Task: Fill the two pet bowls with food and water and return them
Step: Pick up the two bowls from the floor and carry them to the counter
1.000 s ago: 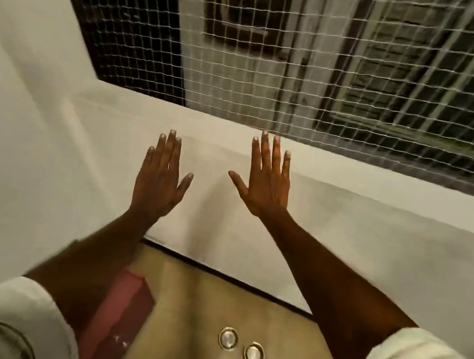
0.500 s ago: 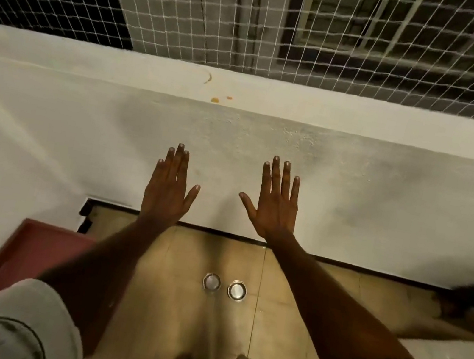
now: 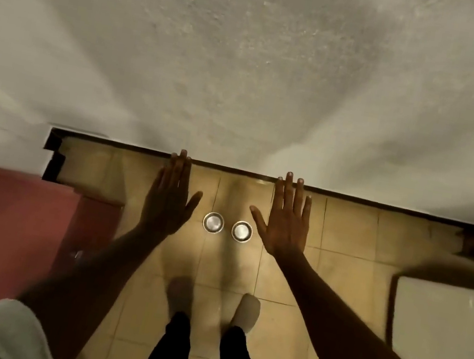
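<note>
Above tiled floor (image 3: 346, 229), both hands flat, fingers spread, flanking bowls (image 3: 213, 222).

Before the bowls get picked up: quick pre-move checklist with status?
1. Both bowls in view: left bowl and right bowl side by side on the tiled floor: ok.
2. Left hand empty, fingers spread: ok.
3. Right hand empty, fingers spread: ok.
4. Floor around the bowls free of clutter: ok.
5. Bowls empty and clean: cannot tell, only glare inside.
6. Hands down at bowl level: not ok, the person stands upright, feet short of the bowls.
</note>
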